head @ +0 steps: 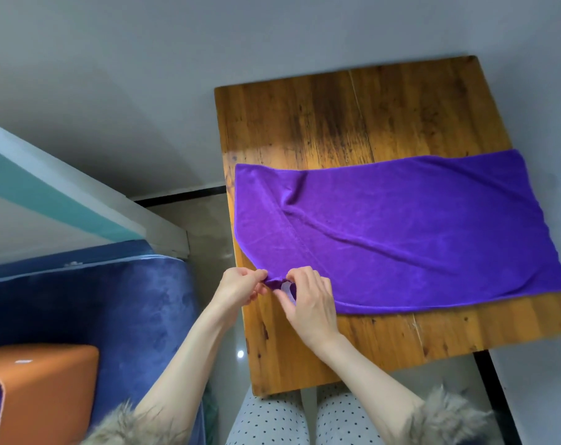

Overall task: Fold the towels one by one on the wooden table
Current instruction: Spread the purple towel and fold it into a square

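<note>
Purple towel [401, 232] corner pinched by both hands at the worktop's left edge; left hand [239, 285] and right hand [308, 295] close together, fingers curled on the cloth; towel otherwise spread flat across the wooden worktop [337, 117], with creases; fur-trimmed cuffs [446, 415] on both forearms; blue velvet seat [112, 303] and orange box [44, 390] at left; dotted trousers [269, 422] below.

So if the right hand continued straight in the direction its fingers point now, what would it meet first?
The right hand points toward the left hand, which pinches the same corner of the purple towel. It would likely meet those fingers first; depth is unclear.
</note>
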A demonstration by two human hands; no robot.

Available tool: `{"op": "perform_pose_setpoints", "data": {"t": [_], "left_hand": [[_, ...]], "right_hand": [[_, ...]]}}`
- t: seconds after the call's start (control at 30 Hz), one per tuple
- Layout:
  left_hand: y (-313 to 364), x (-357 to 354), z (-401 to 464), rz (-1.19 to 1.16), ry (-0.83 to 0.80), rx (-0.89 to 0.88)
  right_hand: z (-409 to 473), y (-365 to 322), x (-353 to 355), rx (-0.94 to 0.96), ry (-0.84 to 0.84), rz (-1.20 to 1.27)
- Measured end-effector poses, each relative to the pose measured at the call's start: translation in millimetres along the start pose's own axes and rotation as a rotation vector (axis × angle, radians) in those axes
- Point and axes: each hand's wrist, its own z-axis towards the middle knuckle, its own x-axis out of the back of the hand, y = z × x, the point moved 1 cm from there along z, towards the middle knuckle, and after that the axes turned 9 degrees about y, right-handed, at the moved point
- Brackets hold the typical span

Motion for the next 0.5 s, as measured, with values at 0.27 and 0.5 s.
{"op": "perform_pose_setpoints", "data": {"t": [0.27,0.5], "left_hand": [[2.5,5.3,22.4,0.316,0.102,-0.241],[51.6,16.0,82.2,1.186,0.206,-0.959]], "right_hand": [[11.2,11.2,2.9,-0.016,-0.12,0.199],[35.2,27.3,43.3,-0.439,-0.112,0.552]]}}
